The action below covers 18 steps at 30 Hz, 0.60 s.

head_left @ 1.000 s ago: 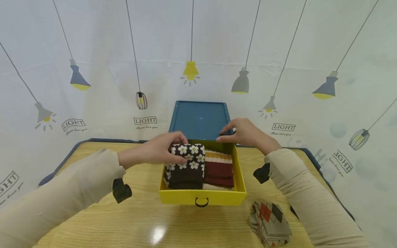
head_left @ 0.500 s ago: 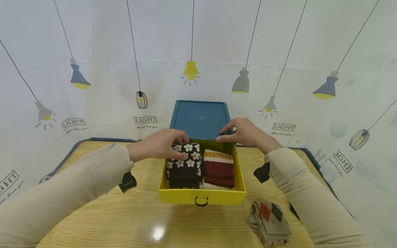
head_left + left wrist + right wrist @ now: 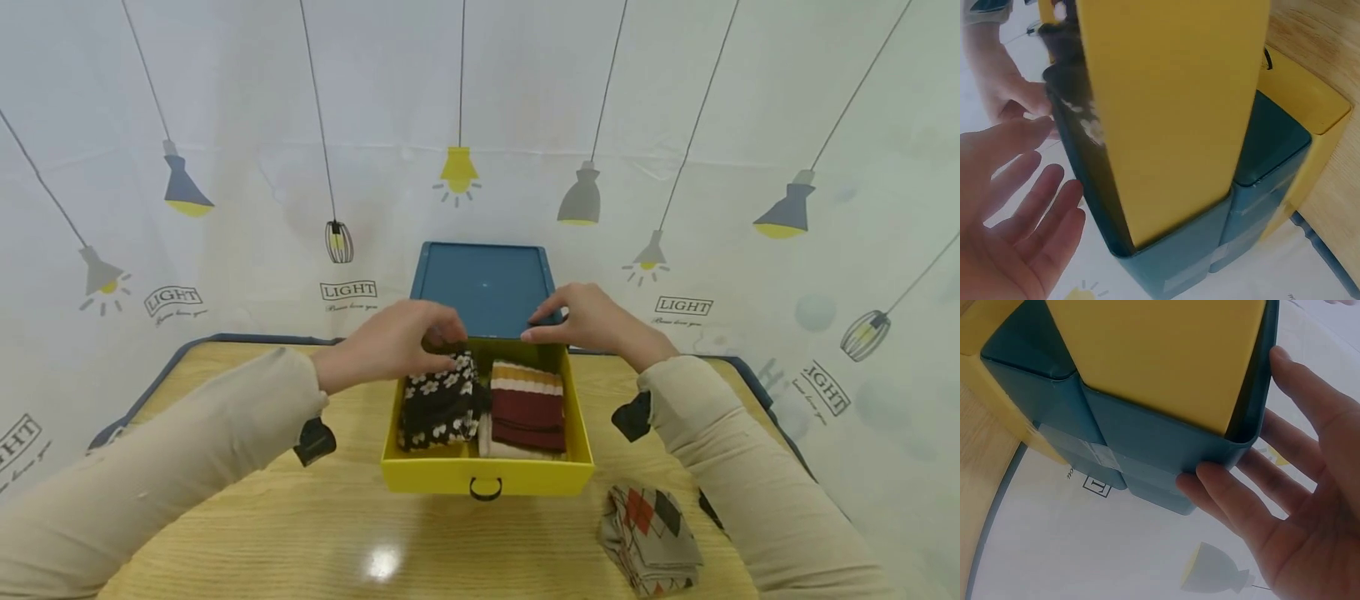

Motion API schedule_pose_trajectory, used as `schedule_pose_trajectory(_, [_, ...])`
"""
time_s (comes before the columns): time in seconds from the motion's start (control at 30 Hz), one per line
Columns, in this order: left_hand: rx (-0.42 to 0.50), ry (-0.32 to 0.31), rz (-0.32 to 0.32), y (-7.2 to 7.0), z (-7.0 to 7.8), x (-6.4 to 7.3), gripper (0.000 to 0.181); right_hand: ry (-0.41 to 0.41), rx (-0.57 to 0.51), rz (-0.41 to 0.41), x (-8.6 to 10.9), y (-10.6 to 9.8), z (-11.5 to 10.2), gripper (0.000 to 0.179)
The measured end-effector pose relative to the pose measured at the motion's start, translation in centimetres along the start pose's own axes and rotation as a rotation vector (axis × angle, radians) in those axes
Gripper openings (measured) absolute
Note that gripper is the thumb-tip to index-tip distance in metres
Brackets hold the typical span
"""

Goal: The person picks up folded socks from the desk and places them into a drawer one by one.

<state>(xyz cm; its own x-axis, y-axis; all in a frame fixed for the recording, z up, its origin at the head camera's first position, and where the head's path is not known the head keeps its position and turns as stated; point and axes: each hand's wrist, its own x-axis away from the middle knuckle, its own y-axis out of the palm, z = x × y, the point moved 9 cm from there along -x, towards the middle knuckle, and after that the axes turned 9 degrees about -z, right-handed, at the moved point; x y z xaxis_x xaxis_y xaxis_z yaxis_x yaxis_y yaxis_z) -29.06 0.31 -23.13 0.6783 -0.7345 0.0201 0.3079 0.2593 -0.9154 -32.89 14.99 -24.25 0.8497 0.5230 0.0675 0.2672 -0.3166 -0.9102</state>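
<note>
A yellow drawer (image 3: 487, 478) is pulled out of a blue drawer unit (image 3: 480, 287). Inside it on the left, a black folded sock with white daisies (image 3: 438, 407) leans, blurred by motion. My left hand (image 3: 397, 337) is over the sock's far end; its fingers look spread and loose in the left wrist view, with nothing between them. Striped socks (image 3: 527, 408) in maroon, white and mustard lie folded on the drawer's right side. With thumb and fingertips, my right hand (image 3: 592, 321) holds the unit's front right corner, also visible in the right wrist view.
Folded beige argyle socks (image 3: 654, 537) lie on the wooden table (image 3: 300, 533), right of the drawer and near my right forearm. Something pale sits under the striped socks. A lamp-print backdrop (image 3: 247, 183) rises behind the table. The drawer has a black ring pull (image 3: 486, 489).
The daisy sock has shifted left, away from the striped socks, and now tilts lower in the drawer. My left hand moved slightly right and up, loosening from it. My right hand stays put.
</note>
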Motion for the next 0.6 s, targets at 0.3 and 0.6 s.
schedule_pose_trajectory(0.3, [0.202, 0.132, 0.119, -1.4, 2.2, 2.3, 0.022, 0.001, -0.001, 0.000, -0.1, 0.2, 0.0, 0.032])
schedule_pose_trajectory(0.6, [0.336, 0.323, 0.180, 1.8, 6.1, 6.9, 0.016, 0.007, 0.000, 0.008, 0.2, 0.0, 0.1, 0.033])
